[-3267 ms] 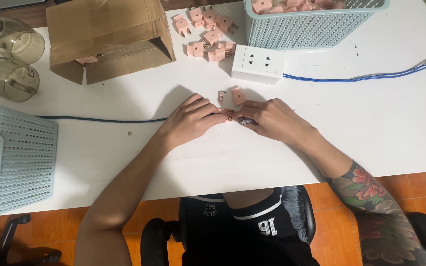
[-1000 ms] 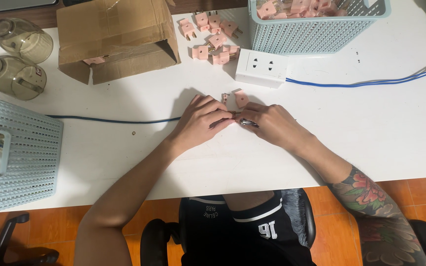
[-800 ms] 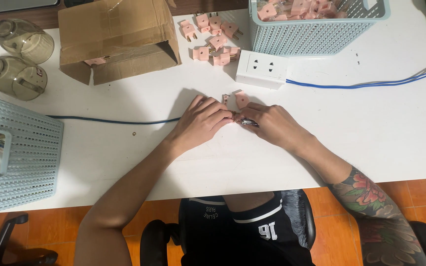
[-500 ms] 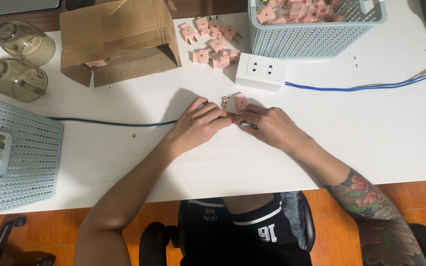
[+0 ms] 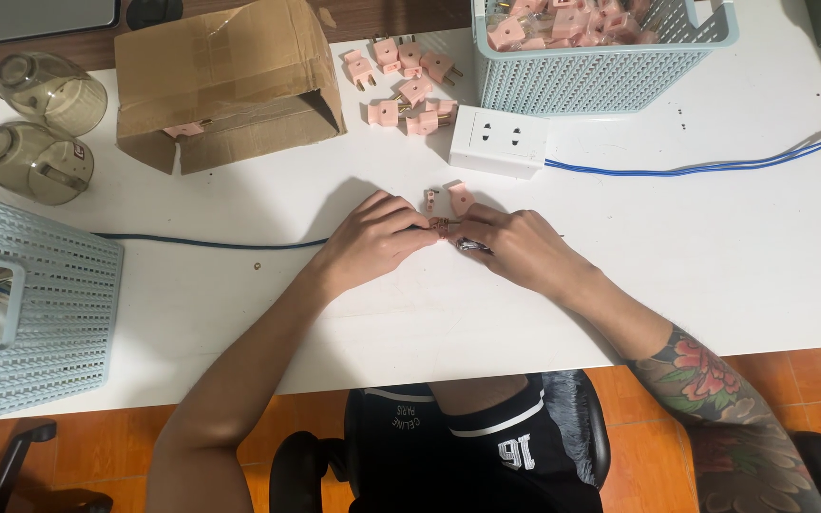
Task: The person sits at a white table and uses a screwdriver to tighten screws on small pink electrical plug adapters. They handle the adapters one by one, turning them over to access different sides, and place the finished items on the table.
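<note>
Head view down on white table (image 5: 677, 275): left hand (image 5: 372, 242) and right hand (image 5: 520, 252) meeting fingertip to fingertip, both pinched on small pink plastic plug part (image 5: 440, 226) at table centre. Just beyond, two loose pink plug pieces (image 5: 452, 198); farther back, white socket block (image 5: 500, 141), pale blue plastic basket (image 5: 601, 57), brown cardboard box (image 5: 225, 81).

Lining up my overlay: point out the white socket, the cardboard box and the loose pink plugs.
white socket (image 5: 499, 141), head view, on its top face.
cardboard box (image 5: 225, 71), head view, on its top panel.
loose pink plugs (image 5: 403, 87), head view, middle of the pile.
</note>
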